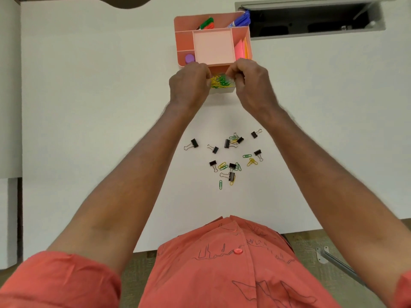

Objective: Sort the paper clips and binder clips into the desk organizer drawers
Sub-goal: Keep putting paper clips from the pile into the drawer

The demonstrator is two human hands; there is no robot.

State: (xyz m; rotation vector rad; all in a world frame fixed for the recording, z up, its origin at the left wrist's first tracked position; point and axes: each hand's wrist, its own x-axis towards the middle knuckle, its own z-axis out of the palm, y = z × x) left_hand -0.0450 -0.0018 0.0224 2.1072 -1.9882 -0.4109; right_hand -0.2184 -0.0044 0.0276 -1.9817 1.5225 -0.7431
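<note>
Up top, both hands [189,83] [251,83] pinching clear plastic drawer [222,88], wiry paper clips [219,82] inside, grip prob. on side walls.

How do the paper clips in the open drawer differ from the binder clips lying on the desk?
The paper clips in the drawer are yellow and green bent wire; the binder clips are black with silver wire handles. The paper clips are heaped together inside the drawer, while the binder clips lie scattered and mostly apart on the white desk. Each binder clip looks bulkier than a paper clip. Both are small office fasteners.
</note>
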